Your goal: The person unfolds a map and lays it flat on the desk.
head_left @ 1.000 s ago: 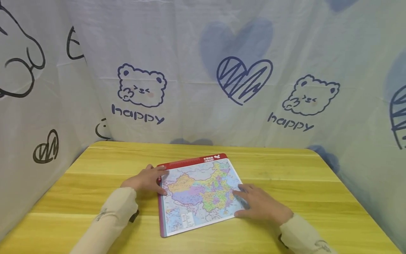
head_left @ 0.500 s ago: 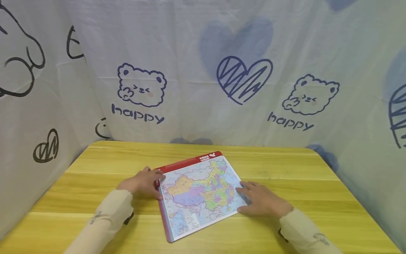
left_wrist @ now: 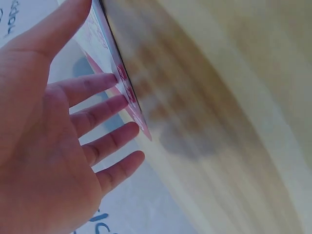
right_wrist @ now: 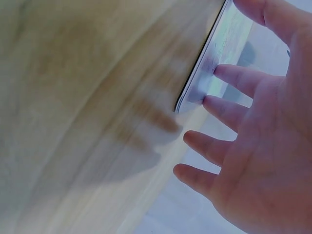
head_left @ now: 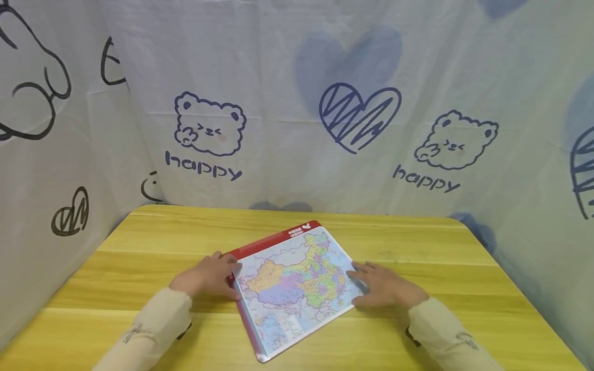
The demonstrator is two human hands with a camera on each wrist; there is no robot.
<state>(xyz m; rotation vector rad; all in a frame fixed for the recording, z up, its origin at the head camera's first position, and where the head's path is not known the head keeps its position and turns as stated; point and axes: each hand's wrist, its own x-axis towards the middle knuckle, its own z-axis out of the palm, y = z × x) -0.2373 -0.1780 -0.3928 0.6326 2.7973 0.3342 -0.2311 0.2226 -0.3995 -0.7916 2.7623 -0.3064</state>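
A flat rectangular map board with a red header strip lies tilted on the table. Coloured regions cover its face, and a pinkish strip runs down its left edge. My left hand touches the left edge near the upper left corner; in the left wrist view its fingers are spread and nearly straight. On the opposite side my right hand rests fingertips on the right edge. Two of those fingers meet the board in the right wrist view, while two others extend past its corner. The underside is hidden.
The yellow wood-grain table has rounded far corners. Behind it and at both sides hangs a pale cloth printed with hearts, bears and lettering.
The map board has turned counterclockwise: its upper right corner moved left and its lower left corner moved right and nearer. The left hand shifted slightly left, the right hand slightly right.
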